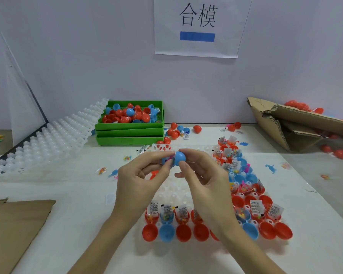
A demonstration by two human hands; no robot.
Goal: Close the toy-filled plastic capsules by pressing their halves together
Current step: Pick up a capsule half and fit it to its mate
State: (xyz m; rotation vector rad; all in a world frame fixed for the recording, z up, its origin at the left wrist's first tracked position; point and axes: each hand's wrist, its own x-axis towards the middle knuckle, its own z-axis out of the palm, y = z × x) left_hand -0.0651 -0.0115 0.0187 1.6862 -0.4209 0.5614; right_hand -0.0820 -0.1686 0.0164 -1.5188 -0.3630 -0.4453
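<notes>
Gripping one blue capsule between them, the left hand pinches its left half, the right hand its right. A tray of open capsules lies at 6 o'clock below.

One readable sign

I read "合模" on the white paper sheet on the wall beyond the table's far edge; the packet labels are too small for me.

Place: a small toy-packing workstation
Signs: a printed station sign hung on the partition; green bins of capsule halves, stacked white trays and torn cardboard crowded the tabletop
</notes>
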